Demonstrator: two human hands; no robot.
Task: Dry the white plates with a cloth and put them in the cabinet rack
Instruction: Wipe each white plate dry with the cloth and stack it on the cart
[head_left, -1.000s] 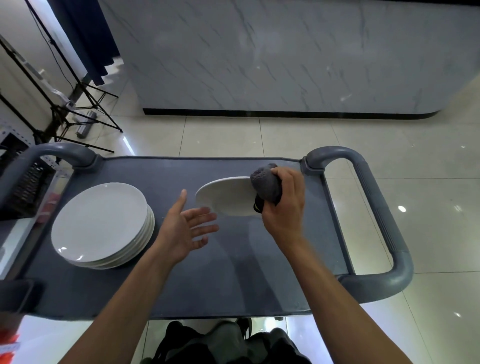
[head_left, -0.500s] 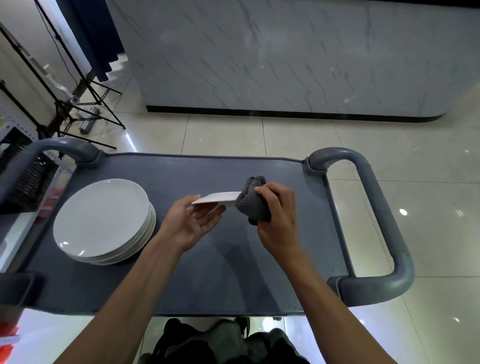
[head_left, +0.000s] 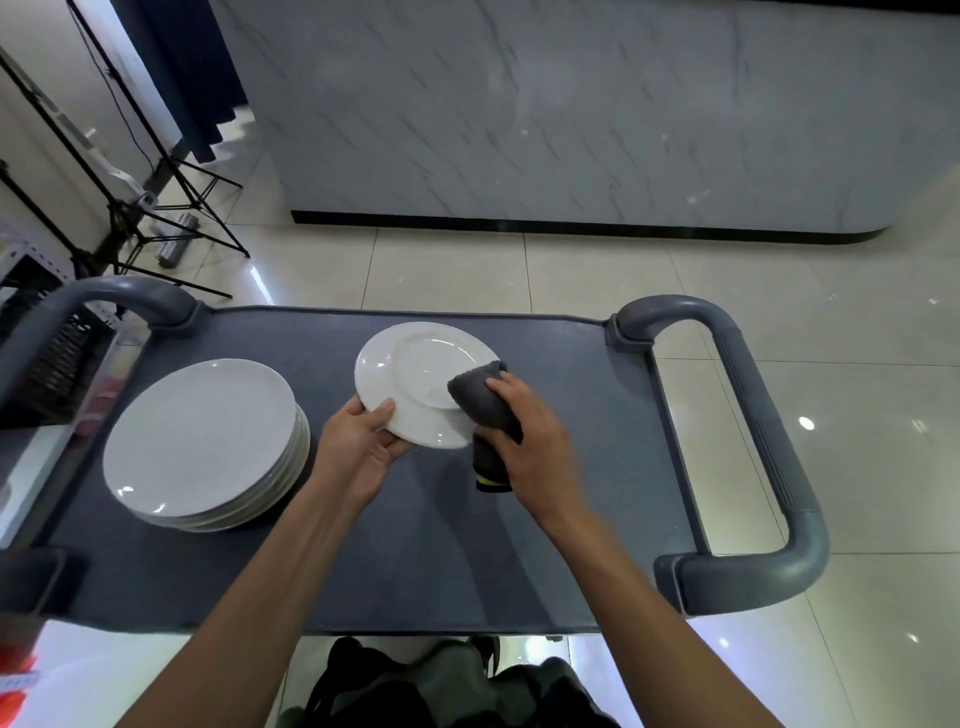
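Above the middle of the grey cart top (head_left: 415, 545) I hold a white plate (head_left: 410, 374), turned so its underside with the foot ring faces me. My left hand (head_left: 363, 441) grips its near-left rim, thumb on top. My right hand (head_left: 530, 441) holds a dark grey cloth (head_left: 480, 400) and presses it against the plate's right edge. A stack of several white plates (head_left: 202, 441) sits on the cart's left side.
The cart has thick grey handles at the right (head_left: 769, 467) and the left (head_left: 104, 301). Beyond it lie a glossy tiled floor, a marble-faced counter (head_left: 519, 114) and black tripod stands (head_left: 156, 208) at the far left. A dark crate (head_left: 47, 358) stands left of the cart.
My left hand, free a second ago, took the plate's left rim. The plate flipped from edge-on to underside up, and the cloth in my right hand moved onto its right edge.
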